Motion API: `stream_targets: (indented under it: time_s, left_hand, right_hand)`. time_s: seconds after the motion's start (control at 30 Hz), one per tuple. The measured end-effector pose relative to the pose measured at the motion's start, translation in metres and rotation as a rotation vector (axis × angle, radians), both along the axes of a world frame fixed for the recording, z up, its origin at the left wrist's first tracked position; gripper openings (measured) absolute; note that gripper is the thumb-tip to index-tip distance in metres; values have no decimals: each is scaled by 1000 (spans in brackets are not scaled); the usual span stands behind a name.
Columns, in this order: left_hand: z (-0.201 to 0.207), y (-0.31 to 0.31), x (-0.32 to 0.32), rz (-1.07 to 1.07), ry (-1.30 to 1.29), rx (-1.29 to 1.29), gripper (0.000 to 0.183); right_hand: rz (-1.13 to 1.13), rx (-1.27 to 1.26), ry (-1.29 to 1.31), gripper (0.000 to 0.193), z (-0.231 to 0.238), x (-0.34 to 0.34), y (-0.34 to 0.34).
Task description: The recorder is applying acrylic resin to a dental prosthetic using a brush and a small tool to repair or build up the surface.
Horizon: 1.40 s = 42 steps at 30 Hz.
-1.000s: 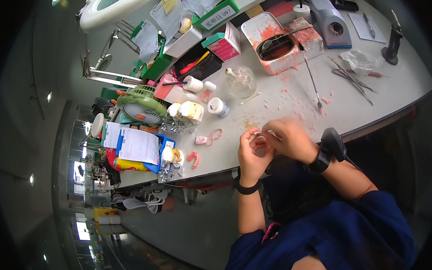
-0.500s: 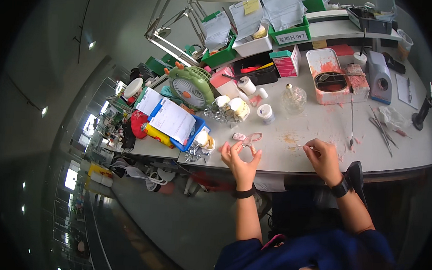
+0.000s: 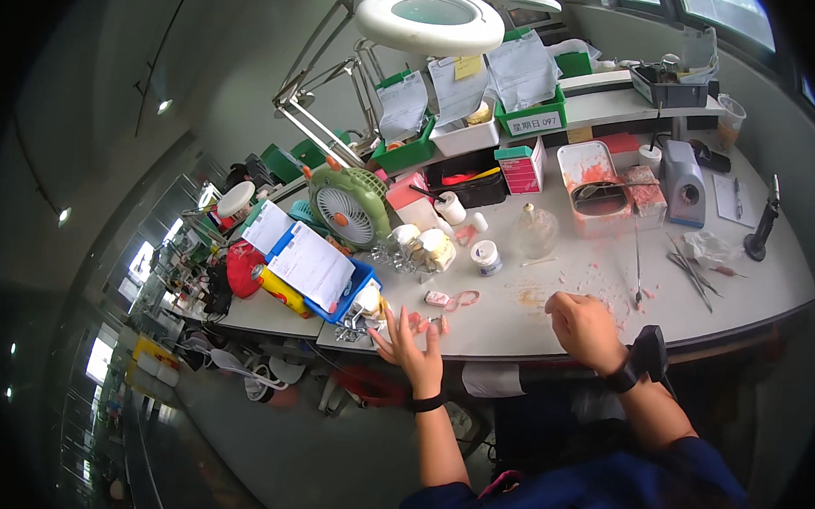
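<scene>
Pink-and-white, curved, denture-like pieces (image 3: pixel 444 325) are located at the front edge of the pale grey, flat-topped surface (image 3: pixel 491 327), around the fingers of the bare left hand (image 3: pixel 411 353). From my remote position, I read the left grip as released: fingers spread, thumb apart from the forefinger. The fingers partly cover the pieces, so I cannot tell whether they touch. The bare right hand (image 3: pixel 586 331) is positioned near the same edge, well apart from the left, with its fingers curled inward and its back toward me. I cannot tell whether the right grip is clenched on anything.

Adjacent items, as I view them: a small pink-and-white block (image 3: pixel 436 298) lies just beyond the left hand, beside a flat, pink, looped band (image 3: pixel 463 300). Behind these stands a short, round, white jar (image 3: pixel 486 258). To its right are a rounded, clear glass flask (image 3: pixel 536 233) and a thin, white-tipped swab (image 3: pixel 540 262). Beyond the right hand, pink crumbs are scattered near a slender, dark-tipped metal tool (image 3: pixel 638 267). Left of the left hand, shiny silver metal fittings (image 3: pixel 353 330) sit beside a blue plastic tray (image 3: pixel 364 283).
</scene>
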<state>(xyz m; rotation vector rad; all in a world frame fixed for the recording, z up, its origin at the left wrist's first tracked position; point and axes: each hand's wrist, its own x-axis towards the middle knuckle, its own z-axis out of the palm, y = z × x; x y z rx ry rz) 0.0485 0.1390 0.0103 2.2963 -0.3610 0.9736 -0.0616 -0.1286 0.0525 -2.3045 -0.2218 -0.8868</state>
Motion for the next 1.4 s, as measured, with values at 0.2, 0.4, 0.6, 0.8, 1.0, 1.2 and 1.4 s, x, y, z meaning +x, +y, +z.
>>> stream_targets:
  time_s: [0.2, 0.4, 0.6, 0.8, 1.0, 1.2, 1.4]
  left_hand:
    - [20, -11, -26, 146, -85, 37, 33]
    - [24, -15, -36, 101, -212, 56, 18]
    - [34, -23, -33, 12, -225, 51, 36]
    - [44, -56, -21, -204, -319, -121, 44]
    - [47, -109, -10, -333, -408, 127, 90]
    - [42, -139, -7, -332, -406, 243, 90]
    - [36, -145, 5, -335, -227, 224, 91]
  right_hand:
    - [57, -268, 137, 21, 5, 43, 22]
    - [-55, -502, 339, 45, 1, 43, 22]
    - [-74, -357, 343, 43, 16, -13, -49]
    - [-185, -169, 152, 59, 18, -83, -125]
    - [-610, 77, -331, 44, 37, -145, -212]
    - [-994, 30, -397, 21, 58, -160, -380]
    - [-916, -139, -27, 17, 24, -102, -485]
